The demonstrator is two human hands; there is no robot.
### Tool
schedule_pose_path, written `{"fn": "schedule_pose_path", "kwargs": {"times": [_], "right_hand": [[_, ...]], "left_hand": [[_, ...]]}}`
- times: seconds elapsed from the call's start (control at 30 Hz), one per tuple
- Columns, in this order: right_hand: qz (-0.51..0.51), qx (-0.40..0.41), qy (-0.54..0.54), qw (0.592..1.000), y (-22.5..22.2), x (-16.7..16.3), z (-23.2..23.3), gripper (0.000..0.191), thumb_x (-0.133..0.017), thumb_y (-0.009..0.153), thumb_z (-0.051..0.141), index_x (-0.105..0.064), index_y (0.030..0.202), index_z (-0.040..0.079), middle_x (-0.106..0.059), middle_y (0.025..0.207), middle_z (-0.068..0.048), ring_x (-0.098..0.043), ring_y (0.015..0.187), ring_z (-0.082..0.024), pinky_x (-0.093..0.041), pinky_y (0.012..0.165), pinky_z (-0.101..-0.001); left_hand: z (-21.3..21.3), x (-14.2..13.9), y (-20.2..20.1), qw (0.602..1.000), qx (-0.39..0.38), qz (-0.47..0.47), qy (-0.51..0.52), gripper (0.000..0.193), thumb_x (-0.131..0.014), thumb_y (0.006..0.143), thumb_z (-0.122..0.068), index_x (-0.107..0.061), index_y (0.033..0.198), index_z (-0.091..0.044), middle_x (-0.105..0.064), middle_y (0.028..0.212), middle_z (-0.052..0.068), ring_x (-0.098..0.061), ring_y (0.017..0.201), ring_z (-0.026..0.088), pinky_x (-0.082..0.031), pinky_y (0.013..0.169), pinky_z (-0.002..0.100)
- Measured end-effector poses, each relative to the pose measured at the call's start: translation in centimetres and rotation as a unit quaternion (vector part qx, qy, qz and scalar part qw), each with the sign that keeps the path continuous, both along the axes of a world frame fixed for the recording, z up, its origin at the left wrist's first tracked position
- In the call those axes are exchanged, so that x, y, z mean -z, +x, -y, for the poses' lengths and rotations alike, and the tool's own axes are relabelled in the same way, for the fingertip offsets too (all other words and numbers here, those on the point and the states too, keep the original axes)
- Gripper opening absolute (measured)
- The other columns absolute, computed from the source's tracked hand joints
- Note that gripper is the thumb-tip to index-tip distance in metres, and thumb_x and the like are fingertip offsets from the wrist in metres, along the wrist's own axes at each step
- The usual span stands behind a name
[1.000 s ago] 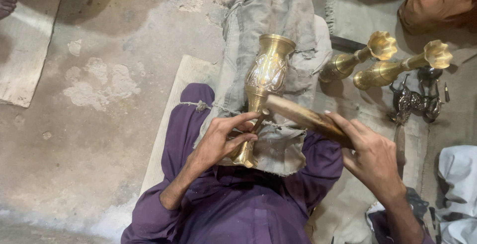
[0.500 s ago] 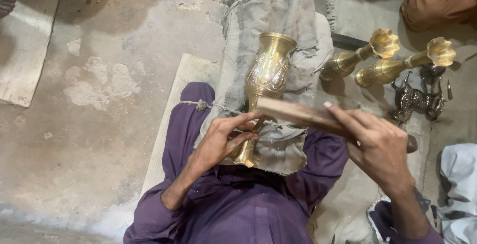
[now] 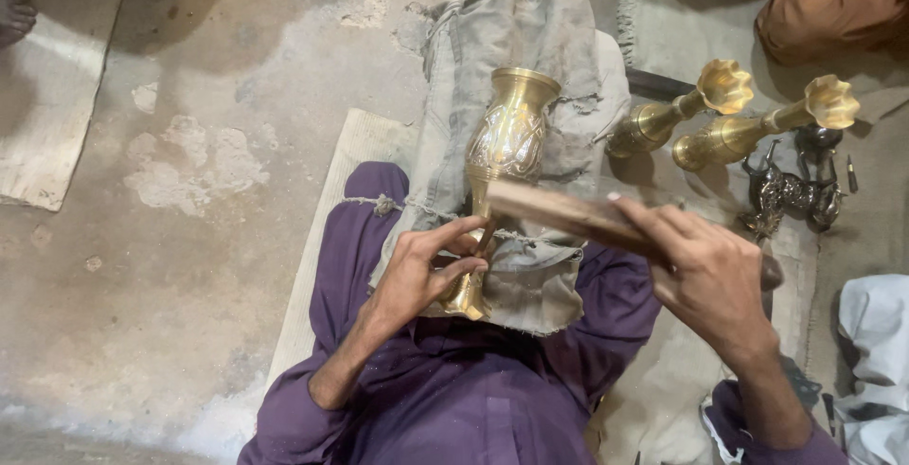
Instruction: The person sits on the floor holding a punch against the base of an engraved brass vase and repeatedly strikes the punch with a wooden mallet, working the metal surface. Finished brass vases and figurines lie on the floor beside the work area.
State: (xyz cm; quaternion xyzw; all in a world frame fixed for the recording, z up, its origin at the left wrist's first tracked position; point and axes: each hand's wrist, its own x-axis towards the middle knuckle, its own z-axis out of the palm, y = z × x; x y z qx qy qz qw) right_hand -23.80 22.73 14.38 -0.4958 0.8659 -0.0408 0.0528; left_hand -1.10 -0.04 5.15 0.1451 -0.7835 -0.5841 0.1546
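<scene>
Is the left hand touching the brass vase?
Touching. The head view shows the left hand with fingers curled around the narrow stem of the brass vase, just above its foot, no gap between them.

A: What are we holding?
B: Brass vase (image 3: 508,143), engraved belly, flared rim. It lies tilted along our lap on grey cloth (image 3: 530,58), mouth pointing away, foot towards us.
A: And the other piece?
B: Wooden mallet (image 3: 559,214), brown and blocky, lying crosswise over the vase's narrow stem.
</scene>
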Motion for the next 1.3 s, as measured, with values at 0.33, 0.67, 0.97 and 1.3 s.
{"fn": "schedule_pose_path", "kwargs": {"times": [0.33,0.67,0.97,1.3], "right_hand": [[0.074,-0.018,-0.126,0.989,0.4,-0.7,0.1,0.074,-0.068,0.082,0.005,-0.05,0.151,0.027,-0.07,0.121,-0.006,-0.072,0.096,-0.021,-0.061,0.084,-0.0345],[0.06,0.101,-0.062,0.991,0.5,2.2,-3.6,0.069,-0.069,0.076,0.006,-0.056,0.143,0.021,-0.074,0.11,-0.011,-0.073,0.073,-0.026,-0.059,0.069,-0.0407],[0.212,0.273,-0.019,0.938,4.0,20.0,-11.8,0.076,-0.089,0.07,0.025,-0.051,0.132,0.001,-0.072,0.105,-0.027,-0.072,0.099,-0.041,-0.057,0.085,-0.0497],[0.257,0.305,-0.033,0.916,8.6,15.6,-10.1,0.024,-0.067,0.09,0.019,-0.077,0.107,0.005,-0.082,0.097,-0.012,-0.08,0.075,-0.021,-0.064,0.07,-0.0343]], "left_hand": [[-0.5,0.4,0.1,1.0,-0.014,0.001,-0.014,0.057,-0.083,0.084,-0.017,-0.063,0.137,-0.013,-0.08,0.099,0.011,-0.08,0.094,0.02,-0.066,0.08,0.034],[-0.3,2.1,2.1,0.988,-0.128,-0.072,0.04,0.053,-0.077,0.091,-0.008,-0.06,0.141,-0.014,-0.081,0.104,0.01,-0.081,0.096,0.019,-0.069,0.082,0.032],[-0.2,5.8,7.6,0.945,-0.276,-0.022,0.172,0.055,-0.079,0.086,-0.002,-0.058,0.137,0.0,-0.078,0.104,0.011,-0.075,0.094,0.016,-0.063,0.082,0.03],[-1.2,5.8,8.1,0.934,-0.289,-0.044,0.206,0.055,-0.079,0.085,-0.001,-0.058,0.136,0.0,-0.079,0.099,0.012,-0.075,0.091,0.016,-0.063,0.084,0.031]]}}
